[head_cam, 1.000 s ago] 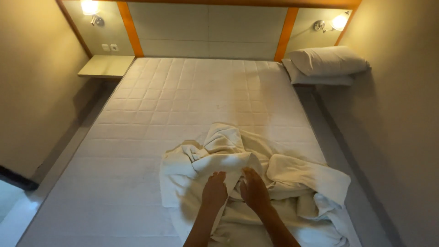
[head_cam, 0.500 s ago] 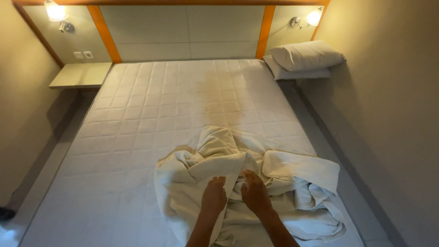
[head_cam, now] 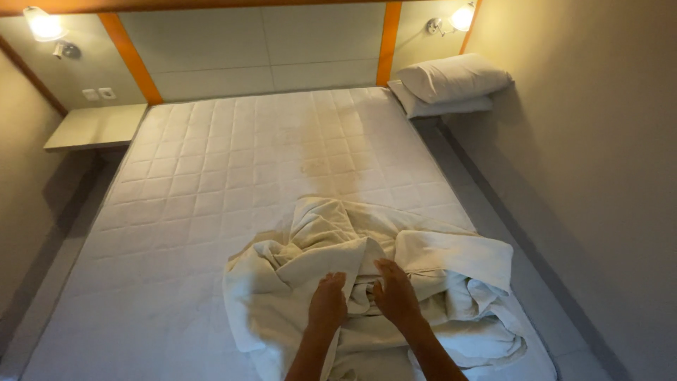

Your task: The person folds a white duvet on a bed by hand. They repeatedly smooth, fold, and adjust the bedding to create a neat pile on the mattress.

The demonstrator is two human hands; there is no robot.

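Near the foot edge of a bare quilted mattress (head_cam: 233, 183), left hand (head_cam: 327, 303) and right hand (head_cam: 396, 293) resting palm-down and unclenched on a crumpled cream sheet (head_cam: 310, 247), bunched folds likely to tangle or slide off the right edge if tugged unevenly.

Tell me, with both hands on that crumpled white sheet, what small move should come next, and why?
Probably close both hands on an edge and lift. The left hand and right hand rest side by side on the bunched sheet, fingers not yet gripping, while the quilted mattress lies bare.
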